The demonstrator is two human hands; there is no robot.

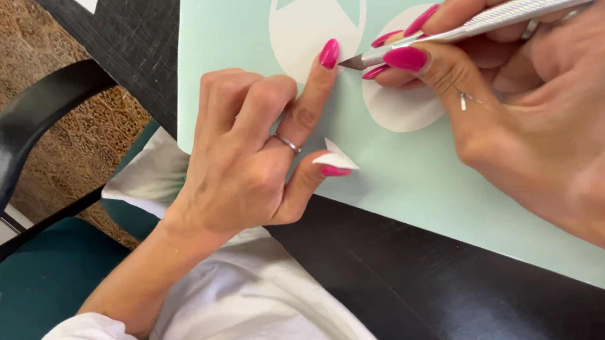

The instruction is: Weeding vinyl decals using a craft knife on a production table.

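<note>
A pale mint vinyl sheet with white round cut-out shapes lies on a black table. My left hand rests on the sheet, its index fingertip pressing the lower edge of a white circle. A small white scrap clings to its thumb. My right hand grips a silver craft knife like a pen. The blade tip touches the sheet between the two white circles, just right of my left index fingertip. The second white circle is partly hidden under my right fingers.
A teal chair seat with a black armrest stands at the left, over a brown patterned floor. My white sleeve and clothing fill the bottom middle.
</note>
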